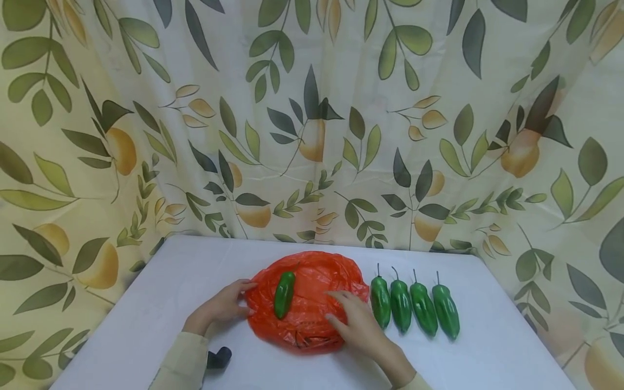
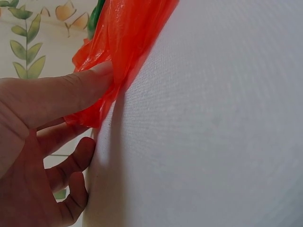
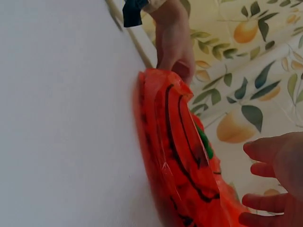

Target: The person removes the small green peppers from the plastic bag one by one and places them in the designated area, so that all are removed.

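Note:
A red plastic bag (image 1: 312,279) with black markings lies spread in a rounded heap on the white table. On its left part rests one green chili pepper (image 1: 284,295), stem pointing away. My left hand (image 1: 225,303) pinches the bag's left edge between thumb and fingers; the left wrist view shows the thumb (image 2: 71,94) pressed on the red plastic. Over the bag's right side is my right hand (image 1: 359,325), fingers spread and holding nothing. In the right wrist view those fingers (image 3: 265,202) stand apart from the bag, whose near side shows black lines.
Several green peppers (image 1: 423,309) lie in a row right of the bag, stems pointing away. The white table (image 1: 195,260) ends at a curtain (image 1: 312,135) printed with leaves and fruit. A black wrist piece (image 1: 219,357) shows by the left sleeve.

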The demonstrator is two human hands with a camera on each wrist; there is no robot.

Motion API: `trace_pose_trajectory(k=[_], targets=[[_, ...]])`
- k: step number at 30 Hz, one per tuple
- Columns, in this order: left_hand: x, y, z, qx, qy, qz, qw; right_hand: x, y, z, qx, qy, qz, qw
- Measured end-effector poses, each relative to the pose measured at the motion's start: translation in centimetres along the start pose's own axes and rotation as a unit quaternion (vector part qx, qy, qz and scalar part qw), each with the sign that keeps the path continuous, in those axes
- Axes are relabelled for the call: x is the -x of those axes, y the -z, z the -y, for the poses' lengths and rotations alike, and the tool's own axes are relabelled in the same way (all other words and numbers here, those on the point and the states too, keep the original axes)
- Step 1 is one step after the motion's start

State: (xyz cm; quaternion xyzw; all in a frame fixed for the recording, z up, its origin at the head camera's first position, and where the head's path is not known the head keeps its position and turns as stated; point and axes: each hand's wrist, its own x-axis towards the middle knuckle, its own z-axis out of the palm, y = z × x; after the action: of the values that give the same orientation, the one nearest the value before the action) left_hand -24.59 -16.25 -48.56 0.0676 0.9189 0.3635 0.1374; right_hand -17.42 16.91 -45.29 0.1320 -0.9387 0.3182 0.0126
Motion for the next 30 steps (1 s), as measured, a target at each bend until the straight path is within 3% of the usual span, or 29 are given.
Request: trace_pose_trajectory(k=[13,20,30], targets=[[0.3,0.1,0.1,-0.010,-0.006,0.004,0.9999,-1.7,-2.0,2.0,-0.068,0.023,0.064,0.995],[0.4,0.2,0.0,-0.009,-0.045,0.001,0.9989,-2.9,-3.6,2.6,-0.057,0.057,0.064,0.995],[0.2,0.0,0.0,-0.006,-0.033,0.003,0.9994,-4.4,-5.1,3.2,-0.079,0.026,0.089,0.993]])
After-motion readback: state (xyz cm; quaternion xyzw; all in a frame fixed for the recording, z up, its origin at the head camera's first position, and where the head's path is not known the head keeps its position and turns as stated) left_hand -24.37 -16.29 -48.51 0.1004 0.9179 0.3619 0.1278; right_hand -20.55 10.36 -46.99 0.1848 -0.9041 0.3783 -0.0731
